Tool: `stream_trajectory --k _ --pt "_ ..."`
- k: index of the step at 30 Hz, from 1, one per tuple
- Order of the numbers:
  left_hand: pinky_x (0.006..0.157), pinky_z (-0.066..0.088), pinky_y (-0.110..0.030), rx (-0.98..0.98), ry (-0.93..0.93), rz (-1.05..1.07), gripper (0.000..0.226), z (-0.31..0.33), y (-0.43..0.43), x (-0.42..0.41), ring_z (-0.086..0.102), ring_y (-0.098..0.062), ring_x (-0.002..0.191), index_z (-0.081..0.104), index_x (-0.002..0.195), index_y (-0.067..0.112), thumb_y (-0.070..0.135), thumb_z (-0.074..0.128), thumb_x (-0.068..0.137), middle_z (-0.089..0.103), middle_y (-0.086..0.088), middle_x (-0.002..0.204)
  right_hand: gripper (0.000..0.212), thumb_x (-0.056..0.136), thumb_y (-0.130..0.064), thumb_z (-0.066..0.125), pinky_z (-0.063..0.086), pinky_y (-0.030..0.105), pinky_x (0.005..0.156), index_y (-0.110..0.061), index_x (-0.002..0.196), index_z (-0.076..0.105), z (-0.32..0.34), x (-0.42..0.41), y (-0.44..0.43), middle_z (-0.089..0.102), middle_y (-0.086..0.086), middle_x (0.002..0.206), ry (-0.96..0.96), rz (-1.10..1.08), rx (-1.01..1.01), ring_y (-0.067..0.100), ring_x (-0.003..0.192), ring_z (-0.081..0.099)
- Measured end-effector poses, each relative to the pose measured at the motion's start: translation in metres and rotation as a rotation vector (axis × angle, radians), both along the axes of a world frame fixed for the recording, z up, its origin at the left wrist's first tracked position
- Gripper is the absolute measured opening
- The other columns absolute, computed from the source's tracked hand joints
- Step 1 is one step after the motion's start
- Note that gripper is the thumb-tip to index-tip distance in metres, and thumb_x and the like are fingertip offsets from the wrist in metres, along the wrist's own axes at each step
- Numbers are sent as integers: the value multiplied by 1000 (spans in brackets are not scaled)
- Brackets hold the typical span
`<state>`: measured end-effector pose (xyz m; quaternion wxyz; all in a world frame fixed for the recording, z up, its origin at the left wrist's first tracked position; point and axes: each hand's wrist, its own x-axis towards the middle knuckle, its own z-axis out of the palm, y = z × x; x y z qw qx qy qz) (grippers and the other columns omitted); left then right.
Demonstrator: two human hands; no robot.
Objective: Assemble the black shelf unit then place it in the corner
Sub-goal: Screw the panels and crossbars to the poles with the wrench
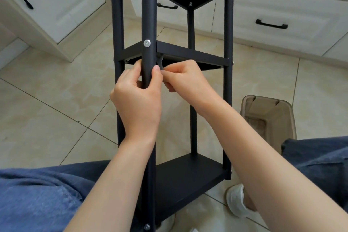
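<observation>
Shelf [192, 55]: left hand [137, 98] curls around its front post [148, 15]. Right hand [185, 79] pinches a grey tool [160, 62] just beside the left thumb.

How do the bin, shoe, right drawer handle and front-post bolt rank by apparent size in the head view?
1. Bin, largest.
2-3. Shoe and handle: alike in length; the shoe looks bulkier but is nearer the camera and partly hidden, so unranked.
4. Bolt, smallest.
</observation>
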<state>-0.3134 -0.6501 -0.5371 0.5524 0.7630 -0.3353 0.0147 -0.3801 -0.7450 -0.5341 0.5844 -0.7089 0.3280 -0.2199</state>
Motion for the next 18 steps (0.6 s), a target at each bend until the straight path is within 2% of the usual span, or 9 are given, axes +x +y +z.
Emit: stream_trajectory --k 7,11,18 --pt "60 55 -51 7 10 -9 23 -3 2 1 64 -34 69 77 108 18 31 65 95 70 -9 81 52 92 -16 61 49 32 69 -30 42 61 -4 1 -5 46 -8 50 -54 -51 48 12 58 46" --pt "62 56 -52 -5 30 -14 25 -4 3 1 65 -29 66 77 114 19 31 65 95 70 -10 80 54 93 -16 61 47 33 66 -29 40 58 -6 1 -4 47 -4 52 -87 -50 17 14 57 45" --pt "63 57 -52 -11 45 -20 26 -5 2 3 67 -29 69 77 112 16 32 64 95 68 -7 75 63 95 -15 61 43 27 62 -36 36 55 -10 -1 -3 48 -11 48 -114 -22 -25 10 53 45"
